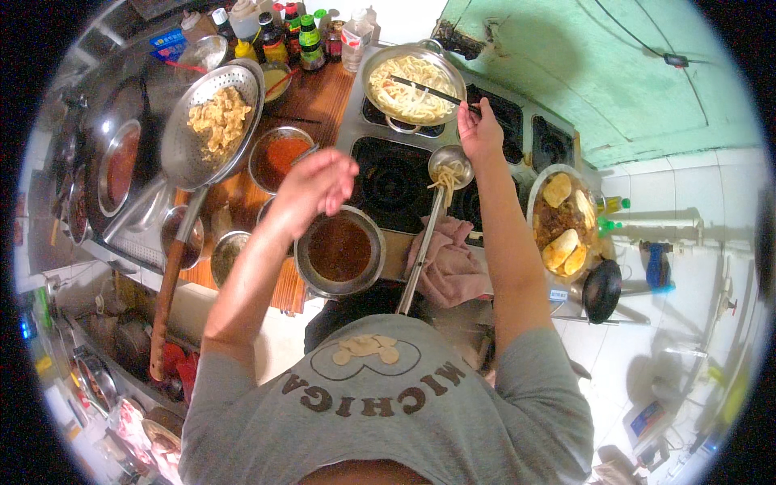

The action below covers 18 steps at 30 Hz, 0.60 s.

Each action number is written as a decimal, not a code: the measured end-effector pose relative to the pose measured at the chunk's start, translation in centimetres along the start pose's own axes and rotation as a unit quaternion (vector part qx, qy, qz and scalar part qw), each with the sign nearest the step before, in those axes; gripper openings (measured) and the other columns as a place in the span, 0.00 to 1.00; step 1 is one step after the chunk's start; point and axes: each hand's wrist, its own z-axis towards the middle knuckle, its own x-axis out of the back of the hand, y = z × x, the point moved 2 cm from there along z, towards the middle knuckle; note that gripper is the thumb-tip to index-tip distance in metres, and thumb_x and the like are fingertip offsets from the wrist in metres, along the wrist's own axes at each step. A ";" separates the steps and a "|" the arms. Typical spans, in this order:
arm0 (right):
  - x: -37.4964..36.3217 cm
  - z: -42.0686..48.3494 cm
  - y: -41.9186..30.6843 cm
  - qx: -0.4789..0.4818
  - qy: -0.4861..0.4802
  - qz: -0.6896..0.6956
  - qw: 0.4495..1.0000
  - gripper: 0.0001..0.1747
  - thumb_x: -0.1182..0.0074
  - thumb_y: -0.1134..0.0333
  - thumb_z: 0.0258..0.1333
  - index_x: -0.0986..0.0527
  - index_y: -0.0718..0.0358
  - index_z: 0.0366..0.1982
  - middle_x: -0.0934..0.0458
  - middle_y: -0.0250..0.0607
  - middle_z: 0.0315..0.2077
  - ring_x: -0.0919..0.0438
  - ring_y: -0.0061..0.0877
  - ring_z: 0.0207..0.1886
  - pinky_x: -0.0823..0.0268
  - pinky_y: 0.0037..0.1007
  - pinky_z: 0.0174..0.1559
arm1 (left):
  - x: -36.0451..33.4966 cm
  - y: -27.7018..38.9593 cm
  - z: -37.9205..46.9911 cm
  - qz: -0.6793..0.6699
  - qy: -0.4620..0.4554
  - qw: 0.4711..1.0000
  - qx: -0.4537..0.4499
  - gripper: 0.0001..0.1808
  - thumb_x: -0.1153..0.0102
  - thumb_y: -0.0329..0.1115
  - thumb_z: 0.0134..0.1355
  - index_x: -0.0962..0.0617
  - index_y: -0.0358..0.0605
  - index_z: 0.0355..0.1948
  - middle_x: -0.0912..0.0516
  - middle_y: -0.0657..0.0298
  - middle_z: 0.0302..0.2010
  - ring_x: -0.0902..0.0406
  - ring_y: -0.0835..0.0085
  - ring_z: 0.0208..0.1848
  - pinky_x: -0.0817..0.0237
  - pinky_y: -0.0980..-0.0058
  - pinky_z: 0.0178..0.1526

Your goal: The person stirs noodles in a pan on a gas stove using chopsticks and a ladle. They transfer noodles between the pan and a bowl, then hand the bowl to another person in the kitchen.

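Note:
My right hand (482, 130) grips dark chopsticks (427, 89), whose tips rest among pale noodles (397, 70) in a two-handled steel pan (367, 91). My left hand (321, 185) is raised, its fingers loosely curved with nothing in them. Just beyond it, a steel bowl holds red sauce (284, 151). Below that hand, a steel pot (377, 254) contains brown liquid (339, 247). A long-handled steel ladle (422, 248) lies beside my right forearm, with a few noodles (447, 177) draped over its bowl's rim.
A perforated strainer (182, 142) of fried pieces (219, 118) projects its wooden handle (167, 315) at left. Sauce bottles (310, 43) line the back. Gas burners (391, 182) lie between my arms. A pink towel (447, 264) hangs over the stove's front; a food-filled pan (533, 200) stands right.

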 end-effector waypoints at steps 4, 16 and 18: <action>-1.5 -1.4 -1.4 0.058 -0.009 -0.005 0.998 0.13 0.51 0.65 0.59 0.34 0.69 0.30 0.27 0.47 0.30 0.22 0.36 0.34 0.23 0.32 0.36 | 0.2 3.4 6.0 0.069 0.019 0.995 -0.066 0.09 0.53 0.38 0.65 0.26 0.44 0.35 0.27 0.71 0.21 0.35 0.86 0.18 0.45 0.87 0.19; -4.2 -2.7 -5.0 0.179 -0.053 -0.265 0.946 0.15 0.50 0.62 0.56 0.31 0.69 0.28 0.24 0.45 0.23 0.21 0.31 0.19 0.26 0.28 0.20 | -1.7 3.8 8.3 0.064 -0.020 0.997 -0.032 0.08 0.53 0.37 0.65 0.26 0.44 0.36 0.27 0.70 0.22 0.36 0.85 0.19 0.46 0.87 0.21; -4.1 -3.4 -6.1 0.211 -0.034 -0.329 0.920 0.17 0.50 0.60 0.57 0.30 0.69 0.26 0.25 0.43 0.20 0.22 0.29 0.17 0.27 0.28 0.19 | -1.6 2.9 7.1 0.039 -0.037 0.998 -0.020 0.08 0.52 0.37 0.65 0.26 0.44 0.36 0.27 0.70 0.22 0.36 0.86 0.19 0.46 0.88 0.20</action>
